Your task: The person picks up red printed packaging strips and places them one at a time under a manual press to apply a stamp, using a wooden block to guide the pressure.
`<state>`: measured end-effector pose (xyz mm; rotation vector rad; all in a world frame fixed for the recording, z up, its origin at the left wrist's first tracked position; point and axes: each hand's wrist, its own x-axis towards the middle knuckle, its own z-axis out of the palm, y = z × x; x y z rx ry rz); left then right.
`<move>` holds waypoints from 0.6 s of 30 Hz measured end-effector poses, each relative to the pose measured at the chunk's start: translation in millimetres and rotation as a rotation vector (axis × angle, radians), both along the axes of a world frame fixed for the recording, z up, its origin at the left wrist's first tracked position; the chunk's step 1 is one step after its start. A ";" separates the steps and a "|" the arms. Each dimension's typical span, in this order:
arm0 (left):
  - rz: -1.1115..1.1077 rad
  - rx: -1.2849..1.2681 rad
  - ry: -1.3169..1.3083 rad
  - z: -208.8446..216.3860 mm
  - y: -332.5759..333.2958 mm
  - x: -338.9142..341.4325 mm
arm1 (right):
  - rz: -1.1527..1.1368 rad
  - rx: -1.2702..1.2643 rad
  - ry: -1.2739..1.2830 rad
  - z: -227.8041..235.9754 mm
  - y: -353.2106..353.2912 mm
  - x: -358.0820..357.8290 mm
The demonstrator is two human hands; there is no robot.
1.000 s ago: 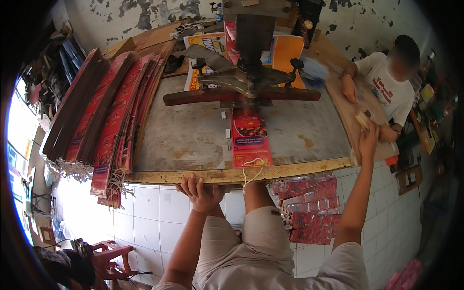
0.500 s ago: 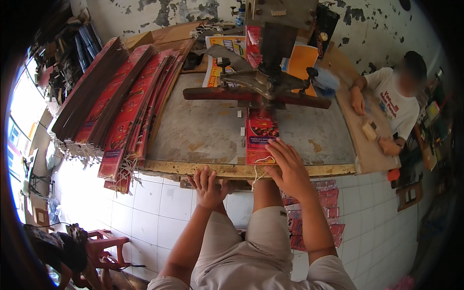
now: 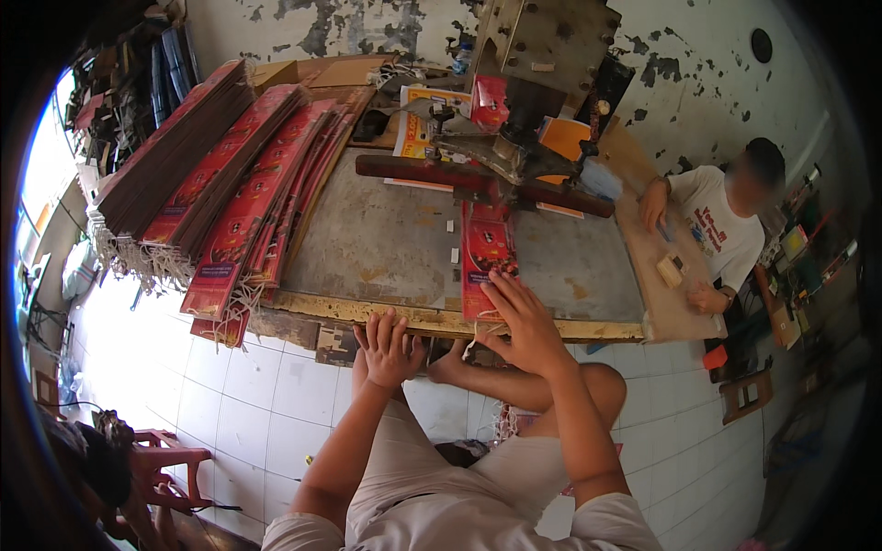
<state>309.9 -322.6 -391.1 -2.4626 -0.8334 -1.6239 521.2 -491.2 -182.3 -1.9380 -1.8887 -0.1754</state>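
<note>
A long red printed strip [image 3: 487, 248] lies under the dark metal bar [image 3: 413, 172] of a press, its near end at the table's front edge. White string [image 3: 473, 347] hangs from that end. My right hand [image 3: 525, 323] rests on the strip's near right part, fingers stretched out flat and the thumb close to the string. Over the wooden table edge [image 3: 441, 323], to the left of the strip, my left hand [image 3: 390, 349] lies with fingers apart and holds nothing.
Stacks of red strips [image 3: 239, 202] with string ends cover the table's left side. Behind the bar rises the press body [image 3: 551, 41], with colourful printed sheets [image 3: 423, 129] nearby. At the right, a person [image 3: 726, 220] sits by a small wooden block [image 3: 670, 269]. A red stool [image 3: 170, 464] stands lower left.
My view has tilted and shifted. My right leg has folded across below the table. Both hands keep nearly the same places at the strip and table edge.
</note>
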 end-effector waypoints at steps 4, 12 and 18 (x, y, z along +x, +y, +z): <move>-0.010 0.004 0.016 16.1 -4.3 -1.4 | -0.068 0.005 0.008 8.1 -43.8 21.2; -0.109 -0.213 0.006 115.1 -17.2 -44.2 | -0.428 0.065 0.111 45.2 -244.6 76.4; -0.009 -0.010 -0.071 230.1 17.1 -151.2 | -0.968 1.015 0.113 103.3 -620.5 77.5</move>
